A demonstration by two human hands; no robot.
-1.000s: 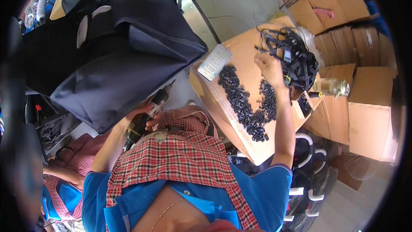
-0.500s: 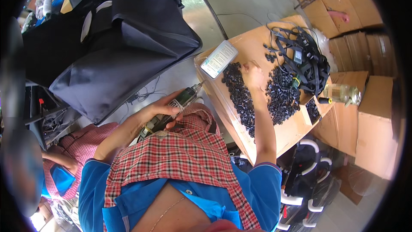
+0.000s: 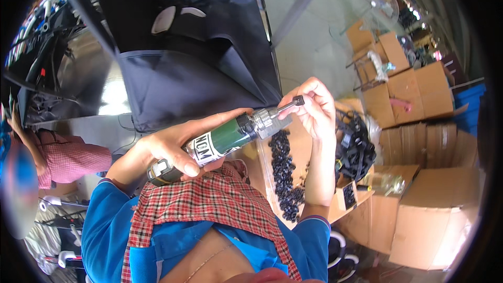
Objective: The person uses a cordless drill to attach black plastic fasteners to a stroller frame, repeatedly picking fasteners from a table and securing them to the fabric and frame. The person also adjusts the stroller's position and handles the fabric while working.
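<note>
My left hand (image 3: pixel 175 147) is wrapped around the green body of an electric screwdriver (image 3: pixel 229 137), which points up and to the right. At the tip of its bit sits a small black plastic piece (image 3: pixel 298 100). My right hand (image 3: pixel 318 112) has its thumb and fingers closed around this piece, by the bit's end. Below and to the right, a heap of similar small black pieces (image 3: pixel 283 178) lies on a wooden-topped table (image 3: pixel 339 210). Large black fabric (image 3: pixel 194 78) spreads just beyond the screwdriver.
Tangled black straps (image 3: pixel 356 147) lie at the table's right side. Cardboard boxes (image 3: pixel 432 220) stand farther right, with a clear jar-like container (image 3: pixel 390 183) beside them. Another person in a red checked garment (image 3: pixel 73 157) is at the left.
My right hand has left the heap and come up to the screwdriver's bit with a small black piece. My left hand has raised the screwdriver. The view has shifted.
</note>
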